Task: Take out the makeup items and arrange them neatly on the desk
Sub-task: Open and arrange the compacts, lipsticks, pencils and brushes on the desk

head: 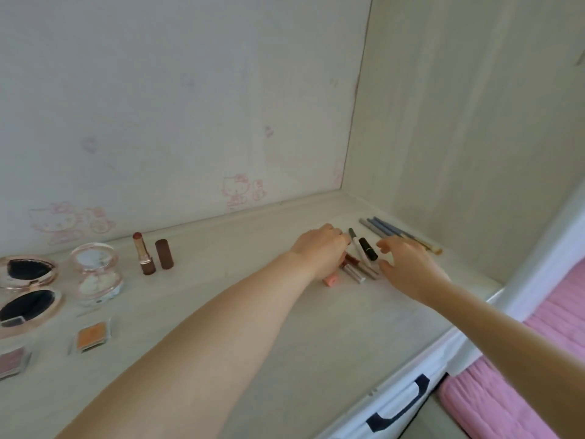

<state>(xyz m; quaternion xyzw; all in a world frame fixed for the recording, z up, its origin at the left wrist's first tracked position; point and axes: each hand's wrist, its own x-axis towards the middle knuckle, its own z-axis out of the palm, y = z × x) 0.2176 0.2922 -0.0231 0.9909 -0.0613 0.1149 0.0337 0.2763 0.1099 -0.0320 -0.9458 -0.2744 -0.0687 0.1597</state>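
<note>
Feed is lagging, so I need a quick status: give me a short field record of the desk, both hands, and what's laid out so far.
left hand: left hand rests on the small tubes, fingers curled
right hand: right hand open, hovering beside the tubes
far right: pencils lying side by side
upright: open lipstick with cap beside it
left edge: open compacts and small pans
surface: desk
</note>
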